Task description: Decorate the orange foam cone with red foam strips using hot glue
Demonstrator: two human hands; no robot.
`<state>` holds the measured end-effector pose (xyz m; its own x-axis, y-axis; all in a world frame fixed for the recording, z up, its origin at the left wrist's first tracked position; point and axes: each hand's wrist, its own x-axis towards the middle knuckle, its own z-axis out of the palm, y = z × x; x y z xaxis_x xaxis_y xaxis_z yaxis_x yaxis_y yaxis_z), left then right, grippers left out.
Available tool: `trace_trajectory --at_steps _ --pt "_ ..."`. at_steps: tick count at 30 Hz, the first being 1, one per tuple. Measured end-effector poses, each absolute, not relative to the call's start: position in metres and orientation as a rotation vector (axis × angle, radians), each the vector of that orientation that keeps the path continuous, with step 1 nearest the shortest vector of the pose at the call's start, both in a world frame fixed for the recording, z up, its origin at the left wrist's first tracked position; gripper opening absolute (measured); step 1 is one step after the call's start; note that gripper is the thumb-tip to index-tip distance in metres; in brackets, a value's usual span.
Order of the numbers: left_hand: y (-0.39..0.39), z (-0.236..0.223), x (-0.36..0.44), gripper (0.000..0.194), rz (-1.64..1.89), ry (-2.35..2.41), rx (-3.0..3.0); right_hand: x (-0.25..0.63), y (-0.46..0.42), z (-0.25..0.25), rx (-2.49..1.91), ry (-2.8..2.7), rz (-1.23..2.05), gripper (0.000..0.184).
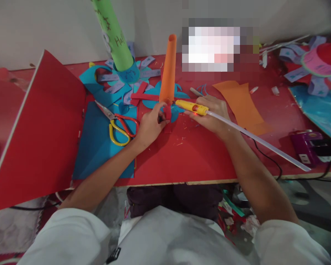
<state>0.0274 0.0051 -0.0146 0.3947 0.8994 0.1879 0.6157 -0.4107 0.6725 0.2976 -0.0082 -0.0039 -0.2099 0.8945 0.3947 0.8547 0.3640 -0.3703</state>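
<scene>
My right hand [213,112] grips a yellow hot glue gun [191,106], a long clear glue stick [259,140] trailing from its back end. The nozzle points left, close to the base of an upright orange paper tube [168,70]. That tube stands on a blue paper piece [151,105] with a scalloped outline. Red paper strips [147,97] lie around the tube's foot. At the near side of the base, my left hand [153,121] pinches a red paper strip [168,112] between thumb and fingers. Scissors [121,127] with one red and one yellow handle lie left of it.
A green paper tube [114,36] stands on a blue base at the back left. Orange paper [241,106] lies to the right, near a purple box [306,145] with cables. A red board [44,132] rises at the left over blue sheets [99,147].
</scene>
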Motion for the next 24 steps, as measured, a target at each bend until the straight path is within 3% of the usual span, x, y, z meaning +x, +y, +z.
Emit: trace_trajectory --at_steps 11,17,21,24 --pt "0.004 -0.015 0.028 0.066 0.780 1.363 2.029 0.298 -0.008 -0.006 -1.473 -2.033 0.039 0.043" --pt "0.005 -0.015 0.027 0.012 0.825 1.284 2.216 0.300 -0.008 -0.006 -1.521 -2.022 0.040 0.043" --pt "0.003 -0.014 0.025 0.004 0.827 1.173 2.306 0.304 -0.001 -0.015 -1.529 -1.978 0.058 0.038" --pt "0.001 -0.013 0.020 0.011 0.855 1.024 2.505 0.307 0.004 -0.022 -1.445 -2.062 0.108 0.034"
